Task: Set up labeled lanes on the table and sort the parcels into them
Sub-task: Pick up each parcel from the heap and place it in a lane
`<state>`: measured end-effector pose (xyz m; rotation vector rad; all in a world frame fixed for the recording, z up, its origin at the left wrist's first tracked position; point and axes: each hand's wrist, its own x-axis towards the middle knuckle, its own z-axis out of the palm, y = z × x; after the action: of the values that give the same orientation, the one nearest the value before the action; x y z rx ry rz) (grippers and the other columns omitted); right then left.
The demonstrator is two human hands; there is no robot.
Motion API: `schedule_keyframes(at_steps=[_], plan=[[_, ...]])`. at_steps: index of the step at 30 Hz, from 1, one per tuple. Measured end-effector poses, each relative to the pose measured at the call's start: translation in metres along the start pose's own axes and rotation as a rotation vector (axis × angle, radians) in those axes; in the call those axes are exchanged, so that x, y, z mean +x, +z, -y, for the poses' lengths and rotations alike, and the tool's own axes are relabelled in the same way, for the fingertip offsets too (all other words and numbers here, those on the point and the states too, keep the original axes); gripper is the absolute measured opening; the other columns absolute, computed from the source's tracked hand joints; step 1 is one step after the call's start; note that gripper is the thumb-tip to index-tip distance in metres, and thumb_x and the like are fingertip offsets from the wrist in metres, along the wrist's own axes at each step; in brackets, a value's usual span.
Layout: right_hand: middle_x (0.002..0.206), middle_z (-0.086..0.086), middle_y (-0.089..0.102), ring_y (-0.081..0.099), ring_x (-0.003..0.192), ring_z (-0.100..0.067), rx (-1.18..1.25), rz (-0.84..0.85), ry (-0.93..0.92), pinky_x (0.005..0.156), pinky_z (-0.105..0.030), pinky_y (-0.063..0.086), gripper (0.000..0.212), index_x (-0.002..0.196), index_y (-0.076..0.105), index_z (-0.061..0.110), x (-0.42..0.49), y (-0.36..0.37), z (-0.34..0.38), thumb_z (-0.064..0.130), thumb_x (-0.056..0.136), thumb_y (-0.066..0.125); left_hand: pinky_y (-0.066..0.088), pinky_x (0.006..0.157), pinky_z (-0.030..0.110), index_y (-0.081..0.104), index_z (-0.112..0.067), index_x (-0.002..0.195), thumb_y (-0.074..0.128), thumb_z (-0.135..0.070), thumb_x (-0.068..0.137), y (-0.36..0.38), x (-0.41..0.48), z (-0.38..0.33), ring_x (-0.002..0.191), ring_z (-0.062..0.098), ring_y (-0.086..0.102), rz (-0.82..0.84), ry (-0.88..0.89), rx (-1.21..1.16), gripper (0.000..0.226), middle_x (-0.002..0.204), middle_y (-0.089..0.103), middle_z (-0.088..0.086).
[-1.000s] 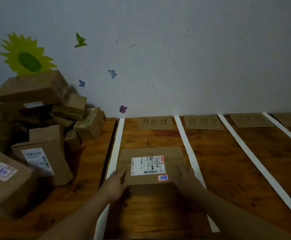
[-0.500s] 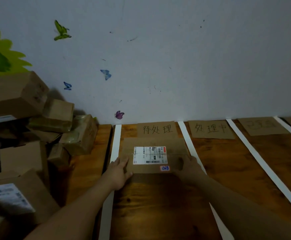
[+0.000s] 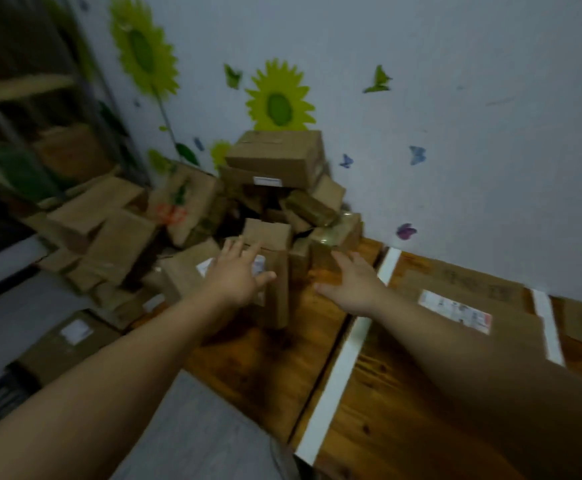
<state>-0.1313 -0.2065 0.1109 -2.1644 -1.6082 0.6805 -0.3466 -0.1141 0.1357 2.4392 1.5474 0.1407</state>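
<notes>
While both arms are stretched out toward the pile [image 3: 192, 216] at the left end of the table [image 3: 265, 368], neither hand holds anything. The left hand [image 3: 237, 271] has its fingers spread in front of an upright parcel [image 3: 277, 303]; blur hides whether it touches the cardboard. The right hand [image 3: 355, 282] is spread too, palm down above bare wood just right of that parcel. One flat parcel [image 3: 455, 292] already lies in the first lane [image 3: 403, 393], beyond the tape [image 3: 345, 355]; the rest wait unsorted in the pile.

The step in hand looks like picking the next parcel, and the risk is in the pile itself. The upright parcel stands tall and narrow at the foot of the pile, with others apparently leaning near it. Pulling it out quickly may take away support, and the top box [image 3: 275, 157], perched high against the wall, could slide down. A one-sided grab could also tip the parcel toward the near table edge, and from there onto the floor [image 3: 196, 438]. Anything that tumbles right may cross the tape and land in the lane, muddling the sort. Two hands on opposite faces, lifting straight up, would likely avoid this.
</notes>
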Motion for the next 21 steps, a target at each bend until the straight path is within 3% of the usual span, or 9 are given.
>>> schedule_keyframes(at_steps=[4, 7, 9, 11, 14, 17, 21], plan=[[0.143, -0.004, 0.04, 0.04, 0.13, -0.027, 0.217, 0.089, -0.055, 0.105, -0.042, 0.038, 0.071, 0.143, 0.034, 0.028, 0.009, 0.044, 0.074, 0.053, 0.083, 0.062, 0.009, 0.116, 0.044, 0.009, -0.023, 0.15, 0.046, -0.057, 0.089, -0.023, -0.016, 0.093, 0.144, 0.031, -0.003, -0.027, -0.222, -0.03, 0.079, 0.158, 0.002, 0.01], [0.136, 0.002, 0.052, 0.053, 0.111, -0.015, 0.449, 0.164, 0.052, 0.092, -0.032, 0.044, 0.058, 0.137, 0.041, 0.025, 0.008, 0.082, 0.112, 0.044, 0.087, 0.063, 0.013, 0.116, 0.043, 0.014, -0.02, 0.15, 0.056, -0.05, 0.088, -0.031, -0.008, 0.141, 0.145, 0.03, 0.0, -0.075, -0.301, -0.173, 0.081, 0.158, 0.001, 0.012], [0.135, 0.002, 0.05, 0.053, 0.098, -0.011, 0.568, 0.21, 0.187, 0.08, -0.031, 0.048, 0.058, 0.139, 0.036, 0.029, 0.009, 0.105, 0.131, 0.048, 0.089, 0.058, 0.019, 0.115, 0.043, 0.014, -0.017, 0.15, 0.06, -0.047, 0.086, -0.034, 0.006, 0.161, 0.144, 0.03, 0.007, -0.068, -0.297, -0.308, 0.084, 0.158, 0.004, 0.011], [0.132, 0.002, 0.048, 0.055, 0.098, -0.018, 0.643, 0.262, 0.335, 0.07, -0.034, 0.054, 0.066, 0.142, 0.026, 0.036, 0.01, 0.124, 0.147, 0.06, 0.086, 0.051, 0.029, 0.11, 0.045, 0.01, -0.019, 0.151, 0.058, -0.047, 0.087, -0.033, 0.019, 0.172, 0.141, 0.033, 0.019, 0.059, -0.286, -0.459, 0.084, 0.157, 0.011, 0.01], [0.126, 0.001, 0.05, 0.06, 0.094, -0.022, 0.84, 0.237, 0.462, 0.068, -0.036, 0.056, 0.072, 0.146, 0.021, 0.037, 0.01, 0.145, 0.165, 0.062, 0.085, 0.052, 0.041, 0.099, 0.043, 0.022, -0.025, 0.148, 0.057, -0.051, 0.086, -0.031, 0.025, 0.18, 0.128, 0.034, 0.039, 0.216, -0.284, -0.612, 0.076, 0.149, 0.033, 0.01], [0.119, -0.006, 0.058, 0.065, 0.095, -0.027, 1.053, 0.121, 0.569, 0.07, -0.038, 0.059, 0.074, 0.143, 0.028, 0.026, 0.001, 0.154, 0.174, 0.054, 0.083, 0.062, 0.042, 0.099, 0.045, 0.052, -0.027, 0.128, 0.055, -0.062, 0.081, -0.032, 0.016, 0.184, 0.113, 0.029, 0.05, 0.333, -0.261, -0.684, 0.058, 0.128, 0.053, 0.007], [0.111, -0.004, 0.065, 0.069, 0.091, -0.026, 1.101, 0.038, 0.562, 0.063, -0.035, 0.059, 0.061, 0.132, 0.04, 0.026, -0.022, 0.156, 0.178, 0.05, 0.082, 0.067, 0.046, 0.092, 0.042, 0.066, -0.026, 0.094, 0.047, -0.061, 0.087, -0.03, -0.007, 0.193, 0.099, 0.021, 0.061, 0.396, -0.223, -0.928, 0.04, 0.097, 0.071, -0.002]])
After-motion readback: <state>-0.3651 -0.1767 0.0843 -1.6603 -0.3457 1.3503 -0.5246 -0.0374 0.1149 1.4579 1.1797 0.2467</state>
